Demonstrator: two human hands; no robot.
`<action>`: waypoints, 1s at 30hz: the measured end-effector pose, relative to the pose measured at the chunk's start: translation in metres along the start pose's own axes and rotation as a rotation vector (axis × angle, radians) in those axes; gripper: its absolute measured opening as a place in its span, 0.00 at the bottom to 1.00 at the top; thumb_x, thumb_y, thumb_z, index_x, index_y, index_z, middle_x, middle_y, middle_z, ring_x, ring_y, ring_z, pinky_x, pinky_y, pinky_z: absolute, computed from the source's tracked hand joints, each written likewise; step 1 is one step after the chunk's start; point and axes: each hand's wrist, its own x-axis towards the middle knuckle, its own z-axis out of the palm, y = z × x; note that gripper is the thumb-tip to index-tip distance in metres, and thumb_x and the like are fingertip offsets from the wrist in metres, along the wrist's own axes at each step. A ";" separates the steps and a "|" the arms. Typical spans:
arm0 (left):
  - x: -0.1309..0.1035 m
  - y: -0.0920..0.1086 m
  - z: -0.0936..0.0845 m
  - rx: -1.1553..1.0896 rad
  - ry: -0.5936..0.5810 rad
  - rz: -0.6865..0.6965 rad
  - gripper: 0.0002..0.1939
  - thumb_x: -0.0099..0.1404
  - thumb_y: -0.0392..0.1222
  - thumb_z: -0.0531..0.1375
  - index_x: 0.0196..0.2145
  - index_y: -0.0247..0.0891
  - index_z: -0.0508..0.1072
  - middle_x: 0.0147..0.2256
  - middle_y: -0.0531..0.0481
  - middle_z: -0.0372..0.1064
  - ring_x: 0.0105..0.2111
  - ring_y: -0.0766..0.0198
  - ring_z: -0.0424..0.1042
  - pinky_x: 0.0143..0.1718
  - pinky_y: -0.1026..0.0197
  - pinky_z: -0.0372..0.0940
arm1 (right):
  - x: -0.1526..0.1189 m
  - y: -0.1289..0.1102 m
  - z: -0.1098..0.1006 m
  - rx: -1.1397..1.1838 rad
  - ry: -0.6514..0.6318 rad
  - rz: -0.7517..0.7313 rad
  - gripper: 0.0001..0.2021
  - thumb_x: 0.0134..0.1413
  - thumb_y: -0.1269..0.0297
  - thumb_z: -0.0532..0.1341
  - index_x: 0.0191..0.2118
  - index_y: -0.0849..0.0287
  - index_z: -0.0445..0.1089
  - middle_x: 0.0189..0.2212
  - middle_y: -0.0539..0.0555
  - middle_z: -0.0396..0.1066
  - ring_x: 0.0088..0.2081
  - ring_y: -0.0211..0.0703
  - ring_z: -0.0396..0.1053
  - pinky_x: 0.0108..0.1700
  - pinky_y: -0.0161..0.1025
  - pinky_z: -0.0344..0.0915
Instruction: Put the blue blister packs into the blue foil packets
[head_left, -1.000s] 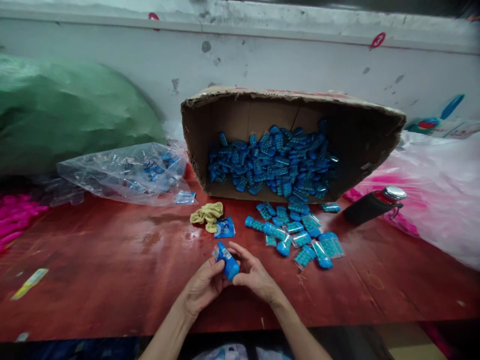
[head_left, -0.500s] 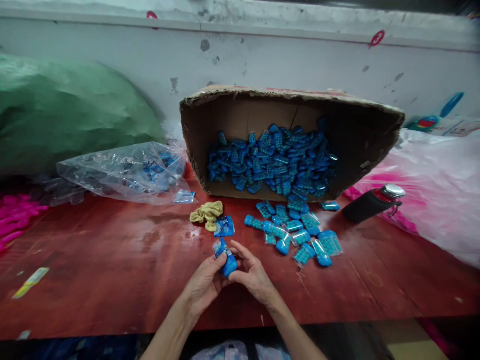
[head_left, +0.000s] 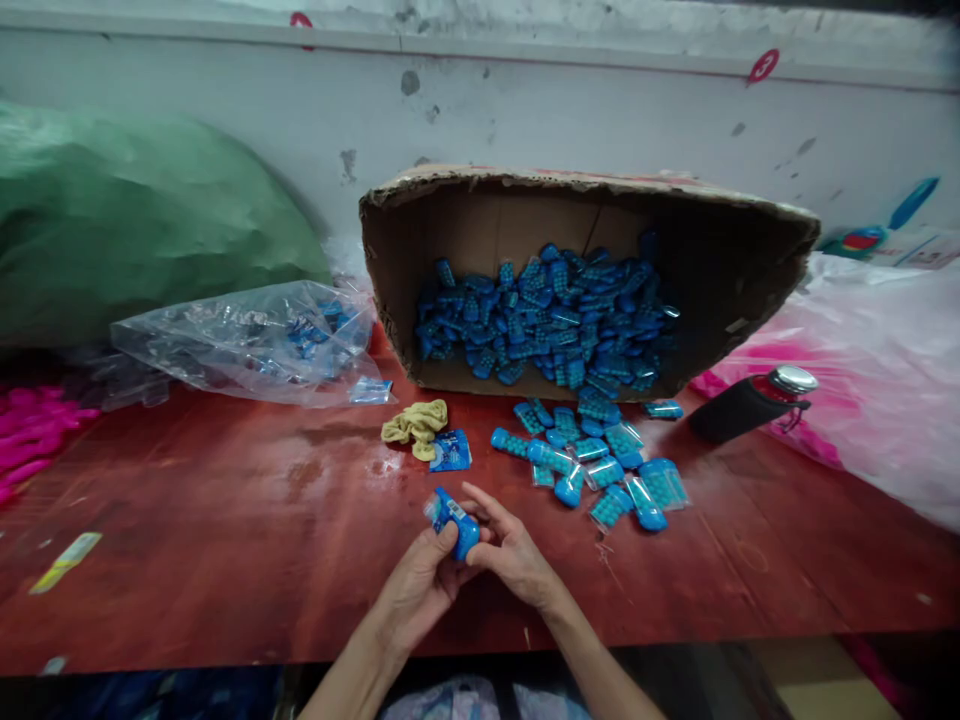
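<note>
A small blue plastic pack (head_left: 466, 538), with a printed label and a clear end, is held over the near part of the table. My left hand (head_left: 424, 580) grips it from the left, thumb pressed on its face. From the right, my right hand (head_left: 517, 560) cups it with bent fingers, the thumb at its rounded lower end and the index finger held off. Just beyond lies a flat blue printed card (head_left: 450, 451) beside a crumpled yellow-green cloth (head_left: 415, 427). Several clear packs of blue beads with blue caps (head_left: 570, 485) lie loose to the right.
A cardboard box (head_left: 390, 290) lies on its side, mouth toward me, with many similar packs inside. A clear plastic bag (head_left: 217, 340) and a green sack (head_left: 150, 220) stand left. A dark flask (head_left: 731, 408) leans at right by a white-and-pink bag (head_left: 885, 380). The table (head_left: 225, 560) is red.
Both hands and the pack have shifted slightly right and down. The pack is turned a little, showing more of its label. The things on the table stay put.
</note>
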 end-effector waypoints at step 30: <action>-0.016 0.012 -0.013 0.078 0.281 0.059 0.06 0.57 0.37 0.57 0.33 0.33 0.70 0.28 0.48 0.74 0.30 0.62 0.74 0.35 0.59 0.67 | 0.009 0.009 0.018 -0.147 0.010 0.012 0.18 0.50 0.67 0.58 0.49 0.54 0.64 0.44 0.53 0.68 0.45 0.43 0.65 0.48 0.42 0.58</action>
